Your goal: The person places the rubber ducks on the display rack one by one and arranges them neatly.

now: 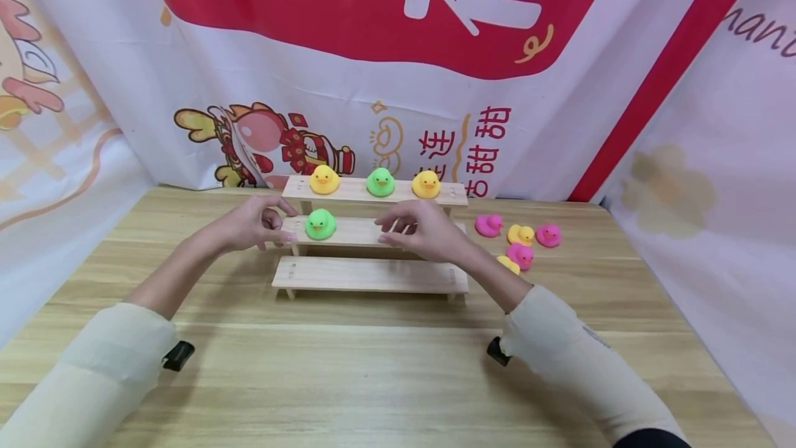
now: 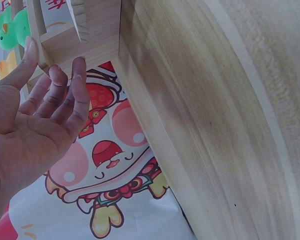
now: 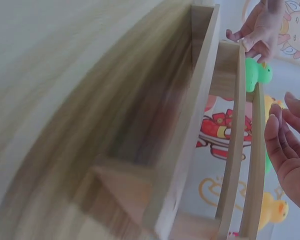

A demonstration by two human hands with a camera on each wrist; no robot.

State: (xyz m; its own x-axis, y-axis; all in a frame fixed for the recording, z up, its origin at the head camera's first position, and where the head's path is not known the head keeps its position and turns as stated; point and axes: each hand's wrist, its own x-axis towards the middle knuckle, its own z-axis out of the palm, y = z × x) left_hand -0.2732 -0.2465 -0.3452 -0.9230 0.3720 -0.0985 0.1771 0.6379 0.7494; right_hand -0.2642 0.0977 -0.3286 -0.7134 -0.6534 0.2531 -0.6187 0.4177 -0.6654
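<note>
A small three-step wooden stand [image 1: 367, 275] holds several toy ducks. On its middle step sits a green duck [image 1: 320, 225]. The top step carries a yellow duck [image 1: 324, 180], another green duck [image 1: 381, 182] and a second yellow duck [image 1: 426, 184]. My left hand [image 1: 255, 222] is at the left end of the middle step, its thumb against the board and its fingers loosely bent. Over the right part of that step hovers my right hand [image 1: 423, 227], fingers relaxed with nothing visible between them. The right wrist view shows the same loose fingers [image 3: 277, 132] beside the stand.
Right of the stand, pink ducks [image 1: 489, 225] and yellow ducks [image 1: 520, 234] lie grouped on the wooden table [image 1: 367, 379]. One yellow duck there is partly hidden by my right forearm. A printed cloth [image 1: 373, 81] hangs behind the stand.
</note>
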